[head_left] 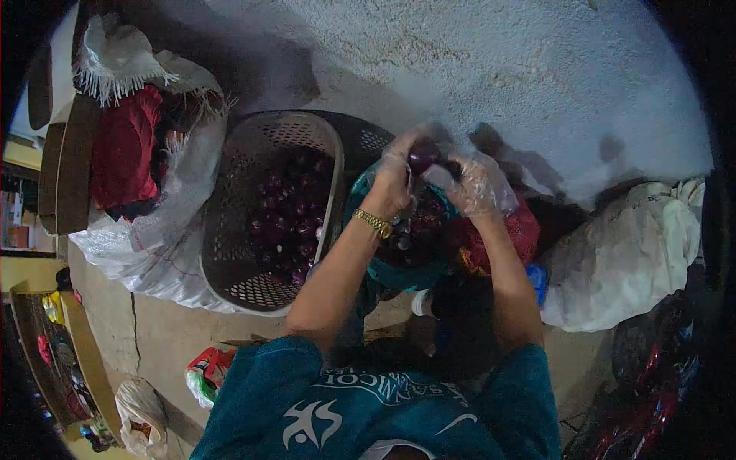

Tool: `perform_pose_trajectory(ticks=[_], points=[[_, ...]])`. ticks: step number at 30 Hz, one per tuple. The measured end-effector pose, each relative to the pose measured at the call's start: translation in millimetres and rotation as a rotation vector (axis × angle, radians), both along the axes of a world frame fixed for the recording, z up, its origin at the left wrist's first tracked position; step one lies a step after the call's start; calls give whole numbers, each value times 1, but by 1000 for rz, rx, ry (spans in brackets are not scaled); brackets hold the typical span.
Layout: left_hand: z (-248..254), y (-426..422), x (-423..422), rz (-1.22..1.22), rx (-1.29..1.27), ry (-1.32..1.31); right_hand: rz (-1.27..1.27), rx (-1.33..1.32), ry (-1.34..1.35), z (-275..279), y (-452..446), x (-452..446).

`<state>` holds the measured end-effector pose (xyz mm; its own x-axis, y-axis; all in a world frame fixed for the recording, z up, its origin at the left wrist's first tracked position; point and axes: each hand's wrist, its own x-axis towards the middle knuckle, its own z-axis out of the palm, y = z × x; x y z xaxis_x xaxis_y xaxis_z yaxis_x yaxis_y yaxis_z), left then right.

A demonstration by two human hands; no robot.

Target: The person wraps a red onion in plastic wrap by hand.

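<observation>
Both hands are in thin clear plastic gloves, raised close together over a teal container (pixel 399 276) with purple onions and loose dark skins in it. My left hand (pixel 395 176), with a gold watch on its wrist, is closed around a red onion (pixel 424 156). Beside it, my right hand (pixel 477 185) has its fingers curled near the onion. A small pale, flat piece shows between the hands, but blur hides what it is. A grey perforated plastic basket (pixel 222 264) of shiny purple onions stands left of my left forearm.
Left of the basket is a large white woven sack (pixel 165 253) with red cloth on top. A red mesh bag (pixel 523 238) is by my right forearm, with a whitish sack (pixel 625 261) farther right. The rough wall (pixel 521 69) rises close behind.
</observation>
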<state>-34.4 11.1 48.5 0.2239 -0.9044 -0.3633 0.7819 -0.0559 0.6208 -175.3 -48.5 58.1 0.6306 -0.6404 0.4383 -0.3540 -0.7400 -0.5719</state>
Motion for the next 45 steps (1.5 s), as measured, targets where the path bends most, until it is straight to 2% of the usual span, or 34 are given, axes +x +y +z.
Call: perform_pose_trajectory(ticks=[1, 3, 4, 6, 7, 12, 14, 16, 20, 23, 25, 26, 28, 31, 35, 37, 45], points=[[2, 1, 4, 2, 0, 0, 2, 0, 0, -1, 1, 1], [9, 2, 12, -17, -36, -8, 121, 39, 224, -3, 2, 3], [3, 0, 14, -17, -37, -8, 120, 38, 223, -4, 2, 3], [-11, -4, 20, 153, -120, 109, 279, -110, 413, -5, 3, 5], [-13, -4, 29, 158, -78, 41, 288, -99, 478, 1, 6, 6], [-4, 0, 46, 256, -73, 82, 169, -93, 544, -24, 7, 11], [-9, 1, 48, 221, -175, 155, 118, -91, 559, -34, 5, 15], [-3, 0, 46, 208, -175, 183, 93, -46, 696, -36, 2, 19], [-11, -5, 46, 218, -108, 186, 128, -12, 622, -15, 5, 10], [0, 1, 39, 214, -112, 150, 132, -96, 543, 1, 6, 7], [-5, 0, 37, 193, -121, 138, 53, 216, 482, 37, 15, 10], [-7, -1, 36, 173, -130, 124, 52, 215, 482, 34, 13, 11], [-5, -2, 30, 140, -85, 44, -78, 27, 237, 22, 9, 13], [-3, -4, 19, 75, -28, -39, -132, -21, 195, 18, 5, 13], [-20, -12, 16, 36, -27, -31, -137, 33, 289, 17, 5, 13], [-12, -9, 14, 31, -30, -24, -167, 37, 370, 17, 5, 12], [-11, -8, 13, 41, -15, 10, -109, 23, 292, 20, 8, 14]])
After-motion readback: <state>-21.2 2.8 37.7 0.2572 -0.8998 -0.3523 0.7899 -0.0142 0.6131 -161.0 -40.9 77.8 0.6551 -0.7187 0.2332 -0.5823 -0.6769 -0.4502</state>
